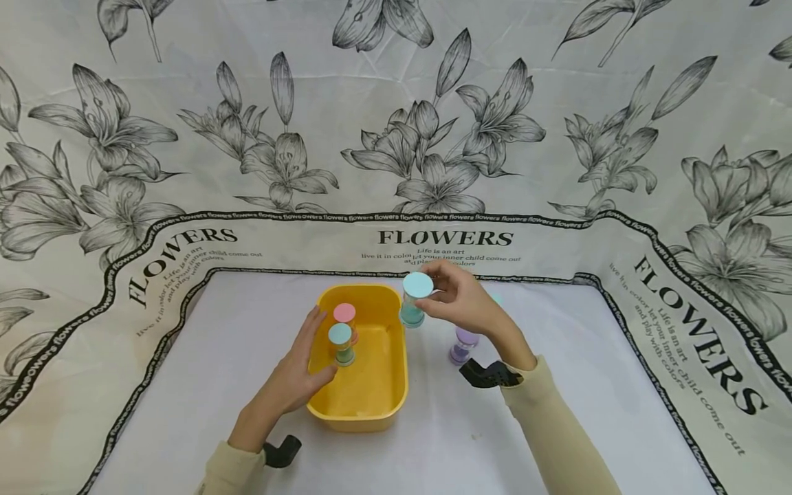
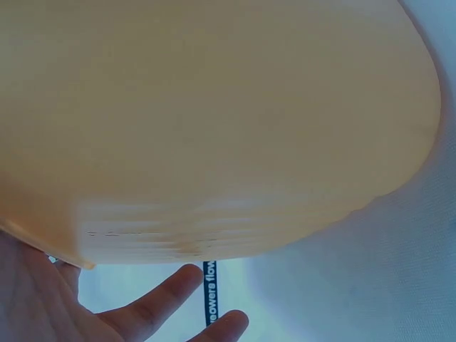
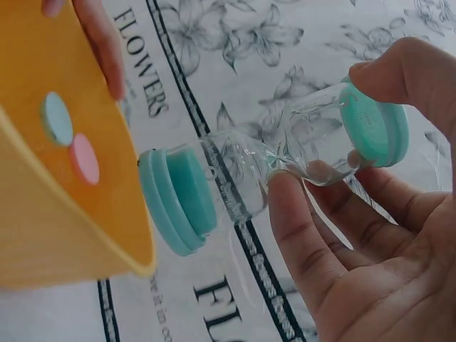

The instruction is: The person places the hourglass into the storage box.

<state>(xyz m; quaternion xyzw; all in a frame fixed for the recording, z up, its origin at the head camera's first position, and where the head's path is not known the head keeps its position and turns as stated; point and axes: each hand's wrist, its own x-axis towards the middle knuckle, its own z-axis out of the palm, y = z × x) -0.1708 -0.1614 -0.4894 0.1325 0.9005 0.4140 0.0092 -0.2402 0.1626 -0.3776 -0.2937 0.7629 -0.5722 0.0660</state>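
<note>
My right hand (image 1: 460,299) pinches a teal-capped sand timer (image 1: 417,300) between thumb and fingers, just above the right rim of a yellow bin (image 1: 374,399). In the right wrist view, its clear waisted glass (image 3: 239,171) lies between two teal end caps. My left hand (image 1: 293,375) is at the bin's left rim, fingers fairly straight and thumb across the edge. Inside the bin stand a pink-capped timer (image 1: 344,313) and, in front of it, a light-blue-capped timer (image 1: 340,335). The left wrist view shows mostly the bin's outer wall (image 2: 235,128).
A purple-capped timer (image 1: 467,337) stands on the white tabletop (image 1: 445,426), right of the bin and under my right forearm. Behind the right hand, a pale green cap (image 1: 497,298) partly shows. A floral cloth (image 1: 297,240) rises along the table's back and sides.
</note>
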